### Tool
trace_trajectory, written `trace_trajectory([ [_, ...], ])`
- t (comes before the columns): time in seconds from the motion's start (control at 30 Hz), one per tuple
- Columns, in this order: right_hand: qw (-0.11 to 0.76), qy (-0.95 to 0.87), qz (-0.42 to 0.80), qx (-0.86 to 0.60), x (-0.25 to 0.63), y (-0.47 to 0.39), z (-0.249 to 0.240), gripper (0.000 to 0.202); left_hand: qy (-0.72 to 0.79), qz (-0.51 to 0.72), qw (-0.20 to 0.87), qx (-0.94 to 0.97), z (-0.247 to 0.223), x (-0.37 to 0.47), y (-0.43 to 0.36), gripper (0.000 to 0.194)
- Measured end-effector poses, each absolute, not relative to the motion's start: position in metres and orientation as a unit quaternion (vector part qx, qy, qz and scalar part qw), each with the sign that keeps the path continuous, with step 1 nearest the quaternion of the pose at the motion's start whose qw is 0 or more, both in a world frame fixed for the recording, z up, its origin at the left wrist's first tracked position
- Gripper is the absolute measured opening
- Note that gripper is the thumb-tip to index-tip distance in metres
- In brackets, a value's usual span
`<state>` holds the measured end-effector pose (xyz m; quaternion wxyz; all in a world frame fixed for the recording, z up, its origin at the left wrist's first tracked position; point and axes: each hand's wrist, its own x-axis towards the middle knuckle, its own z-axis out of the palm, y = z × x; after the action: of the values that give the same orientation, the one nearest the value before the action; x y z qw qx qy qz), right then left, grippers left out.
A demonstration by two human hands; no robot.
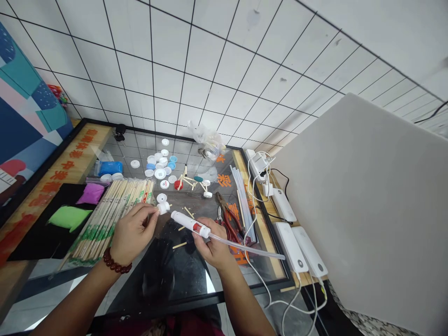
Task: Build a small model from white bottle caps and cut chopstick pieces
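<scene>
Over the black-framed glass tabletop [191, 273], the left hand [135, 231] pinches white bottle caps [163, 208] between thumb and fingers, while the right hand [214, 245] curls around a white glue gun [185, 221], its nozzle [172, 214] just beside the caps and a translucent glue stick [248, 249] jutting from its rear

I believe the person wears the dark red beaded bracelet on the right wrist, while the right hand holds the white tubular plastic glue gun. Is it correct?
Not fully. The dark red beaded bracelet is on the wrist of the left hand, as the head view shows; the right hand does hold the white tubular plastic glue gun.
</scene>
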<state>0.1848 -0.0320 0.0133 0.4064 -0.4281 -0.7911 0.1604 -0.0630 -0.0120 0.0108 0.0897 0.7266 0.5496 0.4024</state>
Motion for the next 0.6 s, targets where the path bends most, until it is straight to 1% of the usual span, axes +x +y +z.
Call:
trace_trajectory([
  [0.6,0.404,-0.795,0.160,-0.424,0.1863,-0.0323,0.0121,0.021,0.549,0.422,0.125,0.710,0.0091,-0.0629,-0.0116,0.010],
])
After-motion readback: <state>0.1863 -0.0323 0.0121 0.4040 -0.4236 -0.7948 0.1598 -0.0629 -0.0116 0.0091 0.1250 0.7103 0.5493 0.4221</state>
